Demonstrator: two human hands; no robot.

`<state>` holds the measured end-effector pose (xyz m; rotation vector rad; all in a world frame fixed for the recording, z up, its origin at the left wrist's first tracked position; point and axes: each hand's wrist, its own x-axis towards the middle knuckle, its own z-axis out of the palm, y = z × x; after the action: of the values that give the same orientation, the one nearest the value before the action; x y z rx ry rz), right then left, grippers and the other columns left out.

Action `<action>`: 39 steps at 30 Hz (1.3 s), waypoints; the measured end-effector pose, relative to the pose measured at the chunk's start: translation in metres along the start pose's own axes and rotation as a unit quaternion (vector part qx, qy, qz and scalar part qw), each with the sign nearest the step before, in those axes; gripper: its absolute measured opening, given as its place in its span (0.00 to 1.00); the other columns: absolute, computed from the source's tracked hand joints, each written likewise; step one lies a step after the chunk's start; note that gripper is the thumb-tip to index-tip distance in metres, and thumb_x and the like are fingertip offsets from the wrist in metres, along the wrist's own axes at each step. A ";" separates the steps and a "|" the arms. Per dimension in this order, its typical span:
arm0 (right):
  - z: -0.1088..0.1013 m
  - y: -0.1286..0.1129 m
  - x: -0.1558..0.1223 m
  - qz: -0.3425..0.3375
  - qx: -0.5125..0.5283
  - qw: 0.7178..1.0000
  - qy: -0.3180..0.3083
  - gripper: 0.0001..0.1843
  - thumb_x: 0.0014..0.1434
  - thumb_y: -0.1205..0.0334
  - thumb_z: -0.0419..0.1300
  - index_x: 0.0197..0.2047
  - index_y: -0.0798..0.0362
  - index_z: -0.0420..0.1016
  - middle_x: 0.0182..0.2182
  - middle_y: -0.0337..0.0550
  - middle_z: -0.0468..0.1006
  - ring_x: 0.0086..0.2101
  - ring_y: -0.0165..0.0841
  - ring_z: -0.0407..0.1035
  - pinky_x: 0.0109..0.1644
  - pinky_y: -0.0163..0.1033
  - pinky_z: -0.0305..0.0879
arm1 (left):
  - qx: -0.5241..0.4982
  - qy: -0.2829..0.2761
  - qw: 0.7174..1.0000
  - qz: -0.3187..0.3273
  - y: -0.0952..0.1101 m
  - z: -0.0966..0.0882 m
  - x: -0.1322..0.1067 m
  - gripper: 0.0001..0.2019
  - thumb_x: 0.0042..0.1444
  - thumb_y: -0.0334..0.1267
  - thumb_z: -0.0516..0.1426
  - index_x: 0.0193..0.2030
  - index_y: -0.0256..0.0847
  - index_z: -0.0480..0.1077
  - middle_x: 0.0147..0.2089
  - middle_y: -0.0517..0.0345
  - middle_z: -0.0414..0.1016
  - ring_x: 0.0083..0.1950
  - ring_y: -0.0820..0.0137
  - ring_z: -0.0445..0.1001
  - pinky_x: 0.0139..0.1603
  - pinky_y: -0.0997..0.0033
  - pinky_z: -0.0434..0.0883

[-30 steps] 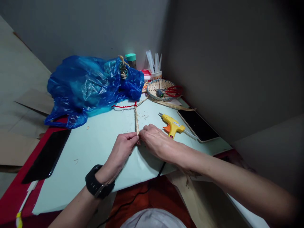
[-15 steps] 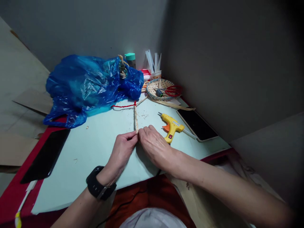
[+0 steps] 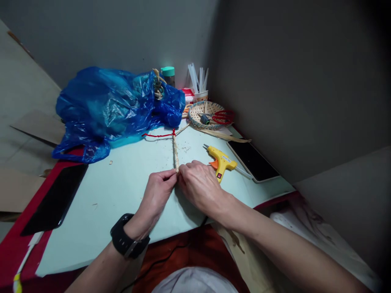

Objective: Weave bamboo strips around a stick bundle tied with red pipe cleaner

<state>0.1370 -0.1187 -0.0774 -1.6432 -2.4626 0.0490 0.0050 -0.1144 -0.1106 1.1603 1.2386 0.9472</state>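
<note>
Head: pale, rough strand (image 3: 175,151)

Grey walls (image 3: 106,36) meet behind pale-topped table (image 3: 97,187), right side dark

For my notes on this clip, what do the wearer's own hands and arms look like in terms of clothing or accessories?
The left hand and right hand are ungloved, and no sleeve shows on either visible forearm. A bulky black watch with a dark strap circles the left wrist; no marking on it can be read. The right wrist shows nothing worn.
</note>
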 end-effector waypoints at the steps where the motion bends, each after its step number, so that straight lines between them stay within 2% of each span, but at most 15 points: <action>1: 0.001 0.001 -0.001 0.003 0.008 1.000 0.006 0.10 0.60 0.66 0.49 0.33 0.55 0.71 0.28 0.50 0.74 0.32 0.39 0.68 0.28 0.39 0.45 | 0.001 -0.003 1.000 -0.003 0.001 0.000 0.000 0.11 0.51 0.40 0.59 0.37 0.38 0.79 0.18 0.65 0.62 0.21 0.78 0.50 0.21 0.76 0.47; 6: 0.005 0.014 -0.005 0.036 0.116 0.992 0.029 0.11 0.59 0.60 0.51 0.32 0.55 0.71 0.27 0.45 0.74 0.28 0.32 0.65 0.30 0.37 0.47 | -0.037 -0.031 0.998 -0.042 0.007 0.000 -0.002 0.13 0.52 0.42 0.60 0.38 0.34 0.76 0.18 0.69 0.49 0.20 0.80 0.43 0.20 0.76 0.41; 10: 0.005 0.023 -0.004 0.066 0.258 0.964 0.020 0.11 0.59 0.62 0.51 0.31 0.55 0.73 0.24 0.41 0.73 0.24 0.28 0.61 0.30 0.34 0.49 | -0.104 -0.046 0.990 -0.081 0.011 -0.004 -0.002 0.14 0.51 0.39 0.61 0.42 0.34 0.72 0.22 0.68 0.53 0.20 0.83 0.43 0.19 0.79 0.40; 15: 0.004 0.029 -0.002 0.083 0.355 0.931 0.004 0.09 0.55 0.65 0.52 0.31 0.56 0.73 0.22 0.38 0.71 0.23 0.26 0.60 0.29 0.33 0.50 | -0.167 -0.083 0.977 -0.101 0.012 -0.010 0.002 0.09 0.51 0.34 0.62 0.36 0.34 0.67 0.24 0.67 0.55 0.19 0.85 0.44 0.17 0.81 0.41; 22: 0.004 0.030 -0.004 0.064 0.327 0.942 0.029 0.06 0.57 0.64 0.51 0.32 0.54 0.68 0.22 0.36 0.70 0.23 0.26 0.59 0.29 0.33 0.49 | -0.217 -0.073 0.962 -0.148 0.020 -0.011 0.003 0.09 0.51 0.28 0.61 0.39 0.36 0.67 0.22 0.69 0.53 0.18 0.86 0.44 0.16 0.85 0.44; 26: 0.001 0.029 -0.006 0.047 0.311 0.949 0.024 0.06 0.60 0.63 0.50 0.34 0.54 0.67 0.22 0.37 0.69 0.22 0.26 0.59 0.29 0.33 0.49 | -0.237 -0.071 0.955 -0.163 0.018 -0.013 0.003 0.11 0.53 0.26 0.59 0.43 0.38 0.67 0.26 0.63 0.63 0.19 0.85 0.55 0.18 0.86 0.54; 28: 0.000 0.029 -0.007 0.041 0.308 0.950 0.021 0.07 0.61 0.63 0.50 0.35 0.54 0.66 0.23 0.37 0.69 0.23 0.26 0.59 0.29 0.33 0.50 | -0.253 -0.087 0.949 -0.165 0.015 -0.014 0.003 0.11 0.53 0.25 0.59 0.43 0.38 0.66 0.28 0.62 0.65 0.20 0.84 0.57 0.19 0.85 0.56; 32: 0.003 0.030 -0.010 0.029 0.304 0.951 0.042 0.08 0.63 0.63 0.48 0.37 0.55 0.66 0.25 0.39 0.70 0.24 0.27 0.60 0.31 0.34 0.53 | -0.272 -0.108 0.943 -0.159 0.015 -0.013 0.003 0.09 0.54 0.27 0.58 0.42 0.36 0.67 0.29 0.61 0.64 0.22 0.83 0.58 0.20 0.85 0.57; 35: 0.007 0.030 -0.012 0.016 0.309 0.949 0.067 0.09 0.64 0.62 0.47 0.39 0.56 0.66 0.27 0.40 0.70 0.27 0.28 0.62 0.33 0.34 0.55 | -0.273 -0.096 0.944 -0.160 0.018 -0.010 0.002 0.09 0.54 0.28 0.59 0.42 0.37 0.67 0.30 0.59 0.64 0.24 0.82 0.59 0.20 0.85 0.58; 39: 0.012 0.032 -0.012 -0.015 0.333 0.939 0.085 0.08 0.65 0.64 0.48 0.40 0.57 0.66 0.31 0.41 0.71 0.30 0.28 0.64 0.36 0.34 0.56 | -0.282 -0.079 0.940 -0.176 0.018 -0.008 0.004 0.13 0.53 0.24 0.58 0.44 0.39 0.67 0.29 0.62 0.63 0.22 0.83 0.56 0.19 0.85 0.56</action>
<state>0.1688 -0.1162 -0.0946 -1.2435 -2.0128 0.6340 -0.0015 -0.1057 -0.0933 0.5256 0.9140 0.8379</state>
